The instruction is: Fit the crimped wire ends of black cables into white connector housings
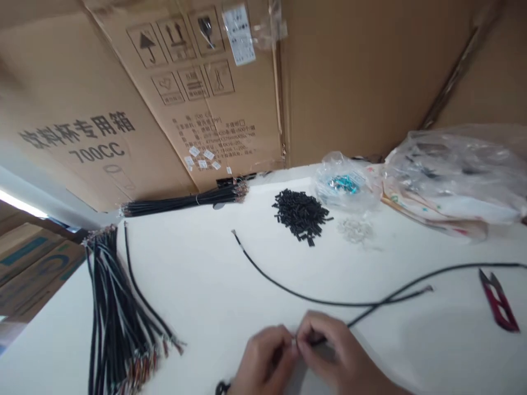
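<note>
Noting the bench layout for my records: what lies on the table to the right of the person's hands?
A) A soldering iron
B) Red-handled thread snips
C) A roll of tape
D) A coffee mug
B. Red-handled thread snips lie on the white table, right of the person's right hand.

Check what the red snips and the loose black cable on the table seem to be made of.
The snips look like steel with a glossy red coating, judging by their thin, springy blade shape. The loose black cable seems to have a matte plastic or rubber jacket, given its smooth, flexible curve; its tip looks metallic, though it's too small to confirm.
</note>
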Tool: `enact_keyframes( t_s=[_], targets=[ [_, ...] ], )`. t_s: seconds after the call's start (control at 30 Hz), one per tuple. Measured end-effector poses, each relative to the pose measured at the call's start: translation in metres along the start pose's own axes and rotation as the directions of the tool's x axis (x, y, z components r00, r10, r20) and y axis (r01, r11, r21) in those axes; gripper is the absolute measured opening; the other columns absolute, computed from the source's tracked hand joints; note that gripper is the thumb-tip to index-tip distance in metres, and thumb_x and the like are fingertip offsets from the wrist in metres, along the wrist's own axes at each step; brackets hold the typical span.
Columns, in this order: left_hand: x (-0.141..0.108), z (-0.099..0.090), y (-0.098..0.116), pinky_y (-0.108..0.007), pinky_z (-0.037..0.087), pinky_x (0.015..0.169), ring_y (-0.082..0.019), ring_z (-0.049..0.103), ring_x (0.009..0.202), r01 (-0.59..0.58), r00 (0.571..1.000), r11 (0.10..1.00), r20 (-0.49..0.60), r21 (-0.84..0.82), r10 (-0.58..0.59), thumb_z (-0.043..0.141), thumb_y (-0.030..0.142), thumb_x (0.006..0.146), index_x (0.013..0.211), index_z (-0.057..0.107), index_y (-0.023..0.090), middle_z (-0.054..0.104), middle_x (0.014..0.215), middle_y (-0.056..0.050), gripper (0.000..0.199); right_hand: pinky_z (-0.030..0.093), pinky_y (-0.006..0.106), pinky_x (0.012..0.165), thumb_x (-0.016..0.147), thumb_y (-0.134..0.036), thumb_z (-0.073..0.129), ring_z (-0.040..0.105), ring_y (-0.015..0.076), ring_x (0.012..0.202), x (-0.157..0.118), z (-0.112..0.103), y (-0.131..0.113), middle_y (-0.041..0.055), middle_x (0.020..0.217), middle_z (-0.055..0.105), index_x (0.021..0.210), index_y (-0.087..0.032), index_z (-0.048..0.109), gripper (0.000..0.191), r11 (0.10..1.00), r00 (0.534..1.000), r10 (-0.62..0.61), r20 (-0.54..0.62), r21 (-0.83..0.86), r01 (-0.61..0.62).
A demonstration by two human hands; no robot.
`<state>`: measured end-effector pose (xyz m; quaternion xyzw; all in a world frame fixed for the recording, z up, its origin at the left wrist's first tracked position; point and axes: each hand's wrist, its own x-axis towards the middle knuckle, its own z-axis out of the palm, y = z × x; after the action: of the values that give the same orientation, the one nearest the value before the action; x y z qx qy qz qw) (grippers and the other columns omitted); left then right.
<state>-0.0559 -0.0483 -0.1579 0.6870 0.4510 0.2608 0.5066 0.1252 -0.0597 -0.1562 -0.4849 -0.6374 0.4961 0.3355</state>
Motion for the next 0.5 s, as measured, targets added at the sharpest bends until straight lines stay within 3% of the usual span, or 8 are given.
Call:
enact_keyframes(
  t_s=[0.17,0.5],
  targets=[
    [0.004,0.003,0.004,-0.027,0.035,0.060,-0.013,0.041,0.063,0.048,0.998,0.999,0.050,-0.024,-0.047,0.045,0.052,0.097,0.067,0.050,0.017,0.046,0.064,0.001,0.046,0.048,0.025,0.075,0.088,-0.023,0.055,0.059,0.0152,0.079,-0.002,-0.006,-0.005,0.0027,0.078,0.062,0.077,-0.017,0.057,0.012,0.988,0.998,0.061,-0.022,0.145,-0.057],
    [0.008,0.004,0.006,-0.027,0.038,0.062,-0.015,0.043,0.065,0.053,0.994,0.997,0.101,-0.052,-0.047,0.045,0.045,0.098,0.069,0.050,0.019,0.047,0.066,0.000,0.040,0.046,0.025,0.072,0.078,-0.011,0.057,0.057,0.0127,0.075,0.001,-0.012,-0.007,-0.0010,0.074,0.061,0.072,-0.017,0.055,0.008,0.977,0.996,0.090,-0.011,0.192,-0.086]
  ],
)
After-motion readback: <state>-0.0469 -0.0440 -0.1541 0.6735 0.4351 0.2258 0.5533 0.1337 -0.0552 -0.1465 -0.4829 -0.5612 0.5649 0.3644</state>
